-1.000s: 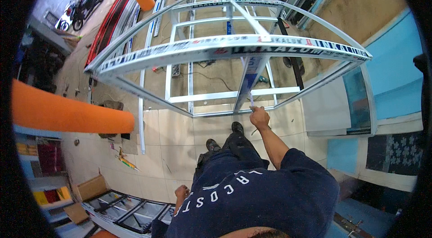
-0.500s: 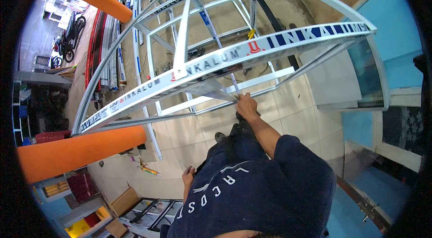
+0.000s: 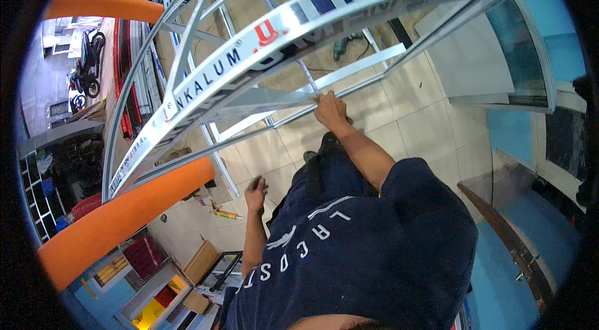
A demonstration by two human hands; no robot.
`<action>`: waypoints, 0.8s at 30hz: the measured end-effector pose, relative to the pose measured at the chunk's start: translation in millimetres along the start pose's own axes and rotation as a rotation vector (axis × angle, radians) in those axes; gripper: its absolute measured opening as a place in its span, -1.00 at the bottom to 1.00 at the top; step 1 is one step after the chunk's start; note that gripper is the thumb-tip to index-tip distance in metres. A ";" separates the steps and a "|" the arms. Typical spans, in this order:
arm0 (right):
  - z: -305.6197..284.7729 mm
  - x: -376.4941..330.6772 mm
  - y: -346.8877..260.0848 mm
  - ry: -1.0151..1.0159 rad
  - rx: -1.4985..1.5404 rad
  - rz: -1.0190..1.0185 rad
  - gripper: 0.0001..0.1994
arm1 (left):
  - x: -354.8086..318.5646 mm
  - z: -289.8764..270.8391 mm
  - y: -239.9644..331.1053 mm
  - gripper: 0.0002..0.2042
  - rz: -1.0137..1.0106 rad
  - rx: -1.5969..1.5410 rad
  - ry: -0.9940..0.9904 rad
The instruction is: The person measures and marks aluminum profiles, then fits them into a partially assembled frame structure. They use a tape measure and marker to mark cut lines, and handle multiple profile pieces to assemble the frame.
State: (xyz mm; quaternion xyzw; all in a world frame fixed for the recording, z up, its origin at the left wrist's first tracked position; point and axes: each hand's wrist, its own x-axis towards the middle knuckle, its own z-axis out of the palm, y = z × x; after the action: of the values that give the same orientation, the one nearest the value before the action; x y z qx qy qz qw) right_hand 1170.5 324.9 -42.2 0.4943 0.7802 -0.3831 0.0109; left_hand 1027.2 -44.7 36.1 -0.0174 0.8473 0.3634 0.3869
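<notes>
A large silver metal frame [image 3: 299,30] with printed film on its bars fills the view in front of me. My right hand [image 3: 331,110] is closed at the near end of one of its metal bars [image 3: 268,98], by the lower rail; the exact grip is partly hidden. A narrow strip [image 3: 307,75] runs away from that hand into the frame. My left hand [image 3: 256,193] is by my side, apart from the frame, its fingers curled. What lies in it, if anything, cannot be made out.
Thick orange posts [image 3: 125,230] cross the left side. A sealant tube [image 3: 226,214] lies on the tiled floor [image 3: 249,155]. A green power drill [image 3: 340,46] rests beyond the lower rail. Glass panels [image 3: 511,49] lean at the right; a motorbike [image 3: 92,65] stands far left.
My view has tilted and shifted, so the frame looks nearer. The left hand has risen and moved slightly forward; the right hand stays at the bar's end.
</notes>
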 end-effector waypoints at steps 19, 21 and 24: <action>1.6 2.4 7.6 -0.073 0.148 0.006 -0.64 | 9.1 35.2 45.5 -0.53 -0.057 0.012 -0.102; 4.3 5.1 8.3 -0.072 0.126 0.005 -0.64 | 5.5 32.5 38.1 -0.52 -0.075 -0.010 -0.098; 5.9 6.6 9.6 -0.082 0.118 -0.005 -0.63 | -0.1 29.5 27.6 -0.52 -0.127 -0.017 -0.069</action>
State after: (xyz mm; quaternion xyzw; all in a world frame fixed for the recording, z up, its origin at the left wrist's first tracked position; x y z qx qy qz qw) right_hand 1172.5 328.5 -54.6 0.4759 0.7564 -0.4485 0.0128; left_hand 1037.7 -5.9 39.9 -0.0617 0.8276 0.3457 0.4379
